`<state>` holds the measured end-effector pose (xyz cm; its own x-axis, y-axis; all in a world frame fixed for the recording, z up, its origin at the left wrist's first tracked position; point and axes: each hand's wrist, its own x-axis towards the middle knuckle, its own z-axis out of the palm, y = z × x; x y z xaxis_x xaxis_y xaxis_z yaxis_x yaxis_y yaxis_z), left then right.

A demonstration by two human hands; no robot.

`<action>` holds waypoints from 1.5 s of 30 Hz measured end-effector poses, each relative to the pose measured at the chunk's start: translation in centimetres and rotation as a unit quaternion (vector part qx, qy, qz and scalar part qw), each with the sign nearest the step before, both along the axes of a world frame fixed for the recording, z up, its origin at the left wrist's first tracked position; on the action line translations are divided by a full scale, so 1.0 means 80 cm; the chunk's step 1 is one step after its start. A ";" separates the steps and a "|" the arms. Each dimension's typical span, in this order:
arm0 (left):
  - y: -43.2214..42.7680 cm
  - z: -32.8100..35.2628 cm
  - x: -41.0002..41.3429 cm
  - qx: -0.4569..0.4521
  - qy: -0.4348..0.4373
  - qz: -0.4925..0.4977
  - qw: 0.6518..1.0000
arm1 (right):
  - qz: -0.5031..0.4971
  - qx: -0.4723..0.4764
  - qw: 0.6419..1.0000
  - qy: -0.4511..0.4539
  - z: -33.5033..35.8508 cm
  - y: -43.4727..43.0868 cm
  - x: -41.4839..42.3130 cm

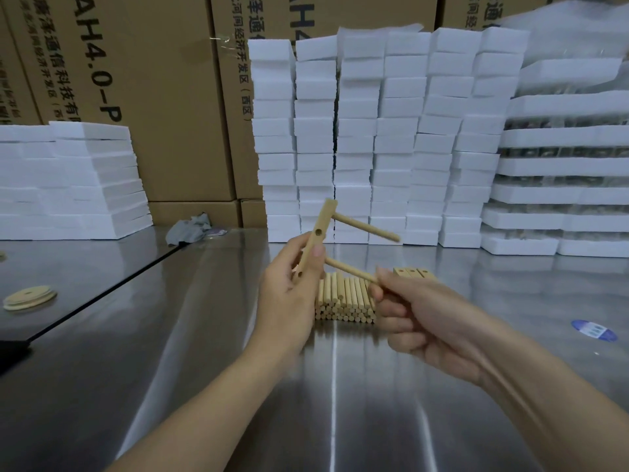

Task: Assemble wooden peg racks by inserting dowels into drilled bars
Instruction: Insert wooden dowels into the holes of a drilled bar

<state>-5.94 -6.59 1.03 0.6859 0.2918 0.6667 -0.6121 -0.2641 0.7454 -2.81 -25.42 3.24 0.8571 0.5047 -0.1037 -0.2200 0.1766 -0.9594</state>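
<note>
The left hand (289,291) is gripping a pale drilled wooden bar (316,240) by its lower half, thumb pressing across the front. It is holding the bar tilted upright above the shiny steel desk (204,335), probably so that the holes are facing the right hand (415,318). The right hand is pinching the near end of a slim round wooden dowel (350,272), whose far end is meeting the bar beside the left thumb; gripping at the tail is likely giving a straight push. Another round dowel (366,226) is sticking out near the bar's top, with an open hole (318,232) showing between the two. A stacked pile of loose dowels (343,301) and spare drilled bars (413,273) are lying just behind the hands, seemingly for easy reach.
</note>
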 end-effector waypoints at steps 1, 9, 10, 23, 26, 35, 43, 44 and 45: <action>0.000 0.002 0.002 -0.071 0.022 0.008 0.997 | -0.036 -0.024 0.998 -0.050 0.001 -0.001 0.003; 0.026 0.013 0.003 -0.400 0.172 0.007 0.900 | -0.211 -0.522 0.663 -0.494 -0.044 -0.026 0.037; 0.025 0.013 0.004 -0.401 0.175 0.003 0.899 | -0.198 -0.536 0.648 -0.503 -0.049 -0.024 0.039; 0.011 0.012 0.000 -0.356 0.216 -0.017 0.909 | -0.233 -0.482 0.621 -0.572 -0.058 -0.008 0.048; 0.008 0.011 0.001 -0.333 0.222 -0.019 0.916 | -0.313 -0.378 0.655 -0.575 -0.051 -0.006 0.042; 0.005 0.008 0.002 -0.433 0.205 -0.236 0.846 | -0.292 0.030 0.927 -0.234 -0.022 0.011 0.016; 0.005 0.003 0.008 -0.297 0.245 -0.202 0.901 | -0.277 0.037 0.927 -0.250 -0.029 0.015 0.011; 0.004 -0.001 0.010 -0.291 0.241 -0.189 0.906 | -0.278 0.037 0.927 -0.250 -0.029 0.016 0.011; 0.004 -0.004 0.012 -0.286 0.235 -0.177 0.912 | -0.278 0.039 0.927 -0.249 -0.029 0.016 0.012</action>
